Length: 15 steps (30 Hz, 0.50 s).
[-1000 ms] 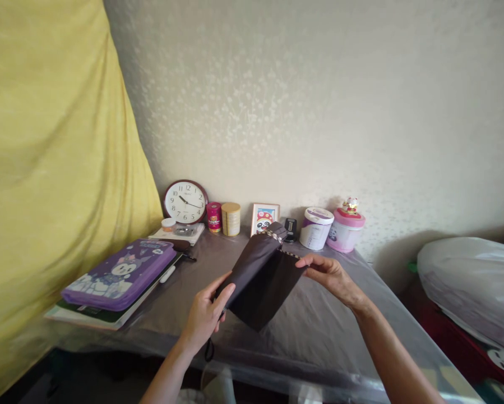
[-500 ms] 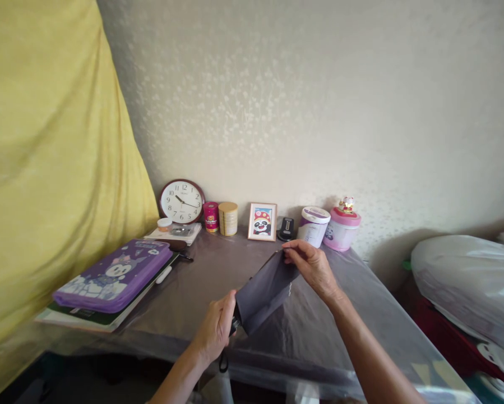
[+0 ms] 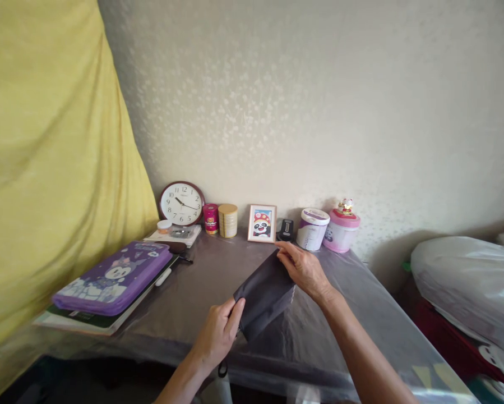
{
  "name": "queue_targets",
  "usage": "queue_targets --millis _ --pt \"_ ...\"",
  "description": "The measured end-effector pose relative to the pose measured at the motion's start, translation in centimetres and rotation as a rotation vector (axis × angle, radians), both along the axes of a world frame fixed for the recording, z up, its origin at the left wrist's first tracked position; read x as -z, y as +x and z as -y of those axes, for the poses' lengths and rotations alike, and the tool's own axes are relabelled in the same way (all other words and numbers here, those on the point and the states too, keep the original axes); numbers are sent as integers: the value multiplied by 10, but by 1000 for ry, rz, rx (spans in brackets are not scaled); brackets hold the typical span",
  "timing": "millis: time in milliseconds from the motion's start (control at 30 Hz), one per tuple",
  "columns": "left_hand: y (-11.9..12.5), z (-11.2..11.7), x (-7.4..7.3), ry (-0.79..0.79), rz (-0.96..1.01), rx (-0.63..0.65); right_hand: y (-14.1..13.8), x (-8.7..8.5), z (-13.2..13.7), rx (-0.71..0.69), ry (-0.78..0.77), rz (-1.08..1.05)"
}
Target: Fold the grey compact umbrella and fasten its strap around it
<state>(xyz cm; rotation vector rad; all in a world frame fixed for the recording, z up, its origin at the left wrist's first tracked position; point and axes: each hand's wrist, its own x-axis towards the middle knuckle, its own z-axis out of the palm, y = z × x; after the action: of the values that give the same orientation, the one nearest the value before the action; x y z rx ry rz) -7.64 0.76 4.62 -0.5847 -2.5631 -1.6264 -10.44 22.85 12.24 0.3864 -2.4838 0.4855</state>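
A folded dark grey umbrella (image 3: 263, 293) lies slanted over the plastic-covered table (image 3: 201, 292), held at both ends. My left hand (image 3: 220, 332) is closed round its near end, and a black wrist loop hangs below that hand. My right hand (image 3: 301, 268) grips the far end, with fingers pinching the cloth at the top. Both forearms reach in from the bottom of the view.
A purple cartoon case (image 3: 115, 277) lies on books at the left. Along the wall stand a round clock (image 3: 181, 202), a red tin (image 3: 211, 217), a gold tin (image 3: 227, 220), a framed panda picture (image 3: 262, 223), a white tub (image 3: 313, 228) and a pink tub (image 3: 341, 230). A yellow curtain (image 3: 45, 168) hangs left. A white plastic bag (image 3: 466, 280) lies right.
The loose canopy has been gathered in and flattened against the umbrella. My right hand moved left and down onto the far end. The umbrella dropped closer to the table.
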Motion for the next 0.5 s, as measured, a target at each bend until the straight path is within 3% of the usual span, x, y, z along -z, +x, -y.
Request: queue_targets --millis 100,200,333,500 --pt "-4 2 3 24 62 -14 13 -2 0 -176 52 27" --pt "-5 5 1 70 150 -23 26 -2 2 -321 250 47" --pt "-2 6 -7 174 182 -15 27 6 6 -246 440 8" --pt "-1 7 -10 130 116 39 15 12 5 -131 487 -2"
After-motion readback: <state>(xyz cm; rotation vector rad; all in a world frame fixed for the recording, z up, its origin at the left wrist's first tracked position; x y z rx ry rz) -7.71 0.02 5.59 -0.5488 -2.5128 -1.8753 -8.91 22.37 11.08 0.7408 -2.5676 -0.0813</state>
